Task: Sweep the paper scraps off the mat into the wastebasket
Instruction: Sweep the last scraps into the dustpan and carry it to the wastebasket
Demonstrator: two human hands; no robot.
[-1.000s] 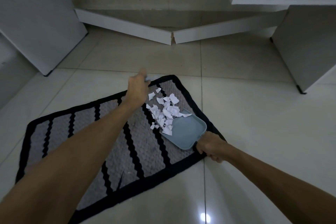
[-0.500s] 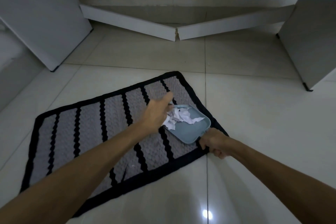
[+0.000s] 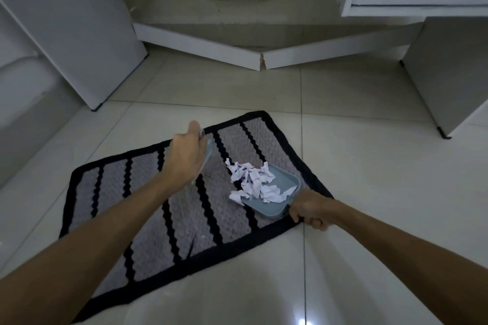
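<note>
A grey mat (image 3: 148, 208) with black stripes and a black border lies slanted on the tiled floor. On its right end rests a light blue dustpan (image 3: 284, 187), with white paper scraps (image 3: 254, 183) heaped at its mouth and inside it. My right hand (image 3: 310, 208) is shut on the dustpan's handle at the mat's right edge. My left hand (image 3: 186, 153) is shut on a small blue brush (image 3: 208, 152), mostly hidden by the hand, held left of the scraps above the mat. No wastebasket is in view.
White cabinet panels stand at the left (image 3: 79, 34) and at the right (image 3: 449, 68). A broken white kickboard (image 3: 237, 53) runs along the back. Glossy tiles (image 3: 369, 166) surround the mat.
My left hand swept the scraps right into the dustpan, then drew back left and away from it. The scraps went from spread on the mat to bunched on the pan.
</note>
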